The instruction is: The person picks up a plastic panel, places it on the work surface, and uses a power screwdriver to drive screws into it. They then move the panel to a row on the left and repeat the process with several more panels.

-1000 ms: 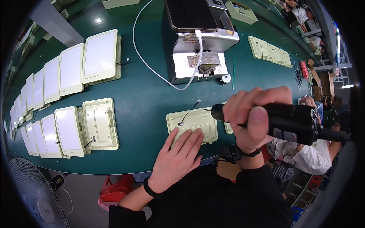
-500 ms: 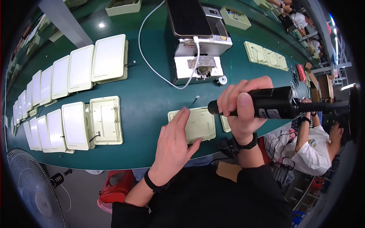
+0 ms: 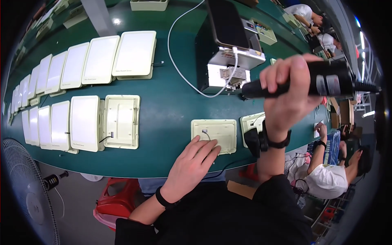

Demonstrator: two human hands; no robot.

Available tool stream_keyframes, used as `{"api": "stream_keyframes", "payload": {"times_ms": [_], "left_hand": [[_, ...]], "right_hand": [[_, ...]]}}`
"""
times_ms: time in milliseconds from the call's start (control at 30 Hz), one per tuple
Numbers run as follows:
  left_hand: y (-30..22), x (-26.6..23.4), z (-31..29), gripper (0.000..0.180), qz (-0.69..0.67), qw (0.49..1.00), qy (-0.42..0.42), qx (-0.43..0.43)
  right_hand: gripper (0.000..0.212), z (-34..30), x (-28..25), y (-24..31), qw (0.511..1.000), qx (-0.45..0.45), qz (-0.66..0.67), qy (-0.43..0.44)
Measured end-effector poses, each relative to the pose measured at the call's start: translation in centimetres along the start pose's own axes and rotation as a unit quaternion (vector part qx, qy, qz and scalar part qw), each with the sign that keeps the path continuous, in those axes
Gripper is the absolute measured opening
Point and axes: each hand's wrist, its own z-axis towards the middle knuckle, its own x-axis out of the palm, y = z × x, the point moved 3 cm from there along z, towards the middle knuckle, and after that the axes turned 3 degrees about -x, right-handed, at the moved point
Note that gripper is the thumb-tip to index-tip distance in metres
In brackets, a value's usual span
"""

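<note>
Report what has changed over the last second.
The right hand, still gripping the black power tool, has moved up and right, away from the cream panel. The thin cable, earlier sticking past the panel's far edge, now bends inward toward the left hand. The white-faced panels stayed in their rows.

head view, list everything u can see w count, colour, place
Panel: one, cream, under left hand
Tool: one, black, in right hand
Second panel: one, cream, right of the first
Table: one, green, across middle
White-faced panels: many, white, two rows at left
Open panel: one, cream, right end of nearer row
Machine: one, silver and black, upper middle
Phone: one, black, on machine
Cable: one, white, plugged into phone
Bins: at least two, cream, far back
Fan: one, grey, lower left
Seat: at least one, red, below table edge
Co-workers: at least three, white tops, right
Left hand: one, black wristband, on panel
Right hand: one, black wristband, around tool
</note>
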Motion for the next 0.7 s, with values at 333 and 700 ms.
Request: {"api": "stream_keyframes", "payload": {"times_ms": [333, 700], "left_hand": [[0.6, -0.2, -0.3, 0.048, -0.019, 1.0, 0.014, -0.003], [0.4, 0.0, -0.2, 0.044, 0.001, 1.0, 0.028, 0.013]], "right_hand": [[0.023, -7.1, 1.7, -0.1, 0.991, 0.049, 0.076, 0.099], [0.028, -7.5, 1.9, -1.1, 0.99, 0.048, 0.027, 0.131]]}}
